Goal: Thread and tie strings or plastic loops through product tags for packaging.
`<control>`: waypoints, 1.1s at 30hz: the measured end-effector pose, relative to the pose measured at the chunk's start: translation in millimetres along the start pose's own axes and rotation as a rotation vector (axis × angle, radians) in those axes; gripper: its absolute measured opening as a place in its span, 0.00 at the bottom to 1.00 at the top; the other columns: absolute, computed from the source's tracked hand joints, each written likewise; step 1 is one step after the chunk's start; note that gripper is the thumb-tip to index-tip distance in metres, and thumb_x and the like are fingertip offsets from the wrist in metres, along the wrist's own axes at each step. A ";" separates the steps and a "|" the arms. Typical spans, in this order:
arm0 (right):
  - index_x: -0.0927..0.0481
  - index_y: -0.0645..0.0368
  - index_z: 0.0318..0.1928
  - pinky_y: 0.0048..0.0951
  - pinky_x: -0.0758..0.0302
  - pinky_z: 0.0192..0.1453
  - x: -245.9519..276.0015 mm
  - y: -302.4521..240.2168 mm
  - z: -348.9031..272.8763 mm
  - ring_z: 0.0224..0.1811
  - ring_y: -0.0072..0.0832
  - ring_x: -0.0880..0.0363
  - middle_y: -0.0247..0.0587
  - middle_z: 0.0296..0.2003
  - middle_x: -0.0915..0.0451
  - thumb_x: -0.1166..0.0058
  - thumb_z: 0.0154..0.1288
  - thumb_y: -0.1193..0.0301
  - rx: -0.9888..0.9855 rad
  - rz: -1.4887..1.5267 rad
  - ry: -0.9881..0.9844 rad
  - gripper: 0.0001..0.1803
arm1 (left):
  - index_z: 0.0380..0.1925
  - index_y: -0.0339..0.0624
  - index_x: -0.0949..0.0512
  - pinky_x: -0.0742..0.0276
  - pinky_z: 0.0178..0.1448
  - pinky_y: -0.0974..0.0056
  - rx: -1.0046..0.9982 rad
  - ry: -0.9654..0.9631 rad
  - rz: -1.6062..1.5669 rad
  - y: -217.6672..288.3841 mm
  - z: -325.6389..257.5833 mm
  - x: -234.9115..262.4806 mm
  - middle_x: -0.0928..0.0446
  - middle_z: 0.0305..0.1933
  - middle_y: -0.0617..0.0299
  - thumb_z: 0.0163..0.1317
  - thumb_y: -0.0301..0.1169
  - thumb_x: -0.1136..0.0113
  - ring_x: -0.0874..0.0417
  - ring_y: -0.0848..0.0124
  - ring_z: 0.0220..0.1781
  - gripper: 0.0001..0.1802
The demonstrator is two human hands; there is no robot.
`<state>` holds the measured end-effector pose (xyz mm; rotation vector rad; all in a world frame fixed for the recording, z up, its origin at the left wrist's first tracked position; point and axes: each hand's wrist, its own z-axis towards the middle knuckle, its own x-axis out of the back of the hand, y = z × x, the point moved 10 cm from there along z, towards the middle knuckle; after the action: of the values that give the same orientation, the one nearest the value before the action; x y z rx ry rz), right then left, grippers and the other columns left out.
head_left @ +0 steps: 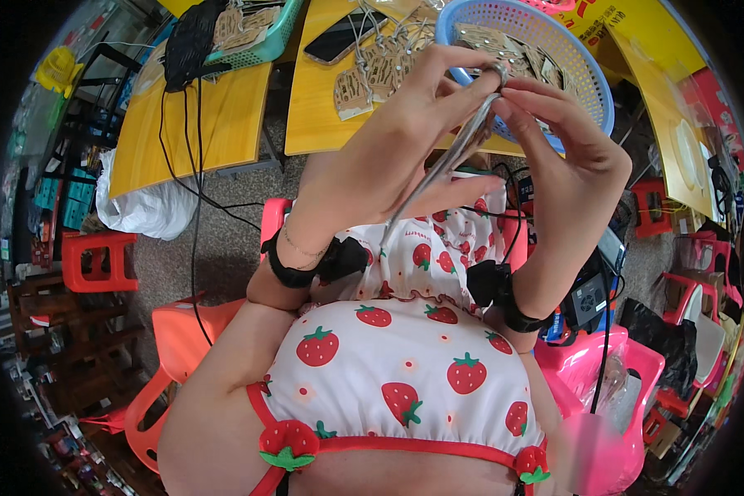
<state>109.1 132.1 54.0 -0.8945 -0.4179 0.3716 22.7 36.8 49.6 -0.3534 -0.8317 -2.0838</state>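
1. Left hand (388, 157) is raised in front of the chest, fingers closed in a pinch on a bundle of thin grey-silver strings (450, 157); the thumb and forefinger meet at the bundle's upper end, where a small metal ring (498, 73) shows.
2. Right hand (566, 153) faces it, fingertips pinching the same upper end just under the ring. The two hands touch at the fingertips.
3. The strings hang slanting down-left from the pinch across the left palm, the loose tail ending near the left wrist, over the strawberry-print clothing (405, 364).
4. Risk (judgement): the grip is fingertip-only on a slick thin bundle, so a strand could slip out and the bundle splay or drop into the lap.
5. Risk: the loose tail hangs close to the black wrist strap (293, 269) and could snag on it if the hands pull apart.
6. Risk: black cables (197, 165) trail off the table and over the floor; a knee or chair could catch one.
7. Blue round plastic basket (591, 78) sits on the yellow table (314, 107) just behind the hands, holding brown cardboard tags.
8. More brown tags with strings (364, 78) lie in a heap on the table left of the basket, a dark phone (335, 40) beside them.
9. A teal rectangular basket (269, 41) with tags sits on the next yellow table, upper left.
10. White plastic bag (136, 207) lies on the floor under that table (contents hidden).
11. A yellow sheet with red print (612, 29) lies upper right; too bent to make out.
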 end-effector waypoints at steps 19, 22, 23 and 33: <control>0.28 0.65 0.27 0.21 0.27 0.46 -35.4 5.9 -2.7 0.39 0.20 0.25 0.40 0.35 0.22 0.43 0.50 0.86 -0.071 0.395 -0.234 0.07 | 0.46 0.26 0.27 0.32 0.56 0.62 0.201 -0.292 -0.227 -11.5 -8.7 21.7 0.30 0.54 0.48 0.50 0.43 0.36 0.25 0.59 0.52 0.31; 0.27 0.65 0.26 0.20 0.27 0.44 -27.7 2.1 -2.1 0.38 0.20 0.25 0.39 0.34 0.22 0.43 0.51 0.86 0.036 0.258 -0.158 0.07 | 0.44 0.24 0.25 0.30 0.54 0.63 0.092 -0.272 -0.054 -2.6 -6.9 36.9 0.27 0.53 0.46 0.53 0.40 0.39 0.24 0.61 0.49 0.27; 0.27 0.65 0.26 0.18 0.27 0.43 -17.5 -1.2 -0.9 0.35 0.17 0.25 0.36 0.31 0.22 0.44 0.49 0.85 0.106 0.146 -0.053 0.06 | 0.43 0.24 0.24 0.29 0.53 0.63 0.033 -0.246 0.071 3.1 -5.5 45.9 0.26 0.52 0.44 0.54 0.37 0.40 0.23 0.63 0.48 0.24; 0.27 0.63 0.34 0.23 0.30 0.50 -23.9 9.4 2.8 0.41 0.21 0.25 0.41 0.40 0.22 0.41 0.56 0.82 -0.014 0.702 -0.201 0.08 | 0.41 0.27 0.23 0.24 0.44 0.72 0.194 0.023 -0.547 -32.6 -12.0 68.2 0.25 0.47 0.48 0.58 0.14 0.47 0.21 0.71 0.41 0.11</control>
<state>85.9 127.9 43.3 -1.0058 -0.2781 1.1104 -43.9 1.1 61.7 0.0114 -1.2064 -2.4662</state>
